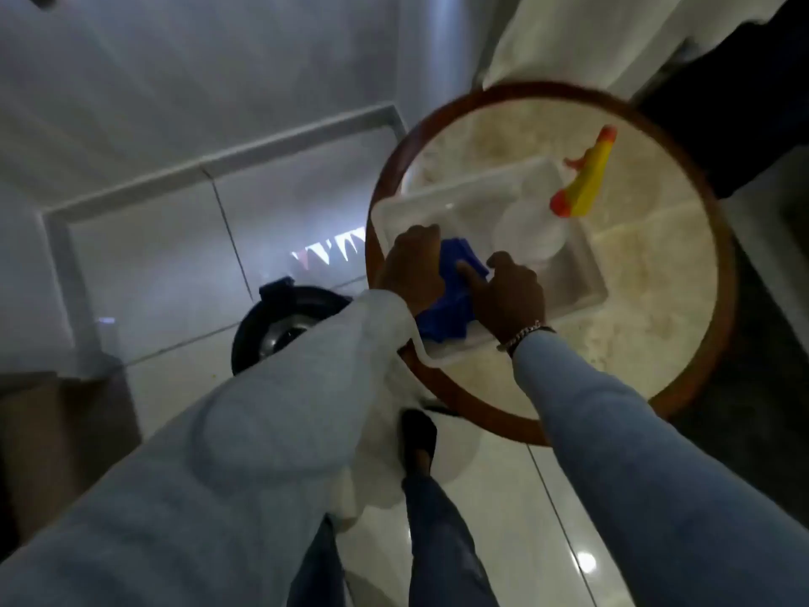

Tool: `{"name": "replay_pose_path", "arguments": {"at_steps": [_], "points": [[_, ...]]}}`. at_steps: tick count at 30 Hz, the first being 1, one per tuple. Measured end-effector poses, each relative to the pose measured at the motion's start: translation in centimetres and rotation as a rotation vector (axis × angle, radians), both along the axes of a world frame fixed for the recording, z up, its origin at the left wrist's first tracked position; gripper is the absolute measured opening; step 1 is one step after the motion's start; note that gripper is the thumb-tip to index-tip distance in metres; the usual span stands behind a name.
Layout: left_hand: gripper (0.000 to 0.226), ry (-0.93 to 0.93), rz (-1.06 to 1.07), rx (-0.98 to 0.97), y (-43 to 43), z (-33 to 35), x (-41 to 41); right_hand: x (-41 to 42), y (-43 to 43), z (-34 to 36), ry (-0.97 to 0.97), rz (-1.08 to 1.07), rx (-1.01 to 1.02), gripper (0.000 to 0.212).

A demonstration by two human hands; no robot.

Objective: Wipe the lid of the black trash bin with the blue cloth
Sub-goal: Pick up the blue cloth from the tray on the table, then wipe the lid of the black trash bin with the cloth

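Note:
The blue cloth lies bunched in the near left corner of a white plastic tray on a round table. My left hand grips the cloth from the left. From the right, my right hand holds it too, fingers pressed into its folds. The black trash bin stands on the floor left of the table; my left sleeve hides most of its lid.
The round table has a pale stone top and a dark wooden rim. A clear spray bottle with a yellow and orange trigger head stands in the tray's far right. White floor tiles surround the bin. My foot is below the table edge.

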State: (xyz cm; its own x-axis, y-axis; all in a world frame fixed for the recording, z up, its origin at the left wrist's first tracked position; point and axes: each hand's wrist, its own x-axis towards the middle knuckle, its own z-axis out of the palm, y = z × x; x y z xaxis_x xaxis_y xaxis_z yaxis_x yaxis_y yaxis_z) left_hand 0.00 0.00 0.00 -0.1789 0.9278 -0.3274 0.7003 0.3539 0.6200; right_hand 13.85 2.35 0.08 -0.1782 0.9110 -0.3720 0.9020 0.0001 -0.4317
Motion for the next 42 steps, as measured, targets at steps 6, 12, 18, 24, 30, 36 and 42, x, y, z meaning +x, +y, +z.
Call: {"name": "replay_pose_path", "arguments": {"at_steps": [6, 12, 18, 24, 30, 36, 42], "points": [[0.05, 0.28, -0.137, -0.158, 2.1, -3.1, 1.6, -1.0, -0.5, -3.3, 0.119, -0.236, -0.1, 0.053], [0.028, -0.147, -0.011, 0.004, 2.3, -0.1, -0.2, -0.9, 0.1, -1.0, 0.305, -0.369, -0.111, 0.032], [0.042, -0.473, 0.283, 0.198, -2.4, 5.7, -4.7, -3.4, -0.9, 4.8, 0.766, -0.369, -0.206, 0.032], [0.044, -0.586, 0.546, 0.237, -9.6, 4.6, -11.3, -11.1, -5.1, 4.7, 0.775, -0.189, -0.249, 0.023], [0.049, -0.439, 0.651, 0.184, -15.8, -5.3, -15.7, -17.1, -10.1, -5.6, 0.636, -0.07, -0.308, 0.026], [0.052, -0.384, 0.564, 0.193, -18.5, -15.8, -17.4, -18.0, -10.6, -16.7, 0.488, 0.002, -0.292, 0.028], [0.114, -0.068, 0.147, -0.03, -24.1, -21.9, -19.8, -16.8, -12.4, -21.9, 0.173, 0.219, 0.15, 0.053]]}}
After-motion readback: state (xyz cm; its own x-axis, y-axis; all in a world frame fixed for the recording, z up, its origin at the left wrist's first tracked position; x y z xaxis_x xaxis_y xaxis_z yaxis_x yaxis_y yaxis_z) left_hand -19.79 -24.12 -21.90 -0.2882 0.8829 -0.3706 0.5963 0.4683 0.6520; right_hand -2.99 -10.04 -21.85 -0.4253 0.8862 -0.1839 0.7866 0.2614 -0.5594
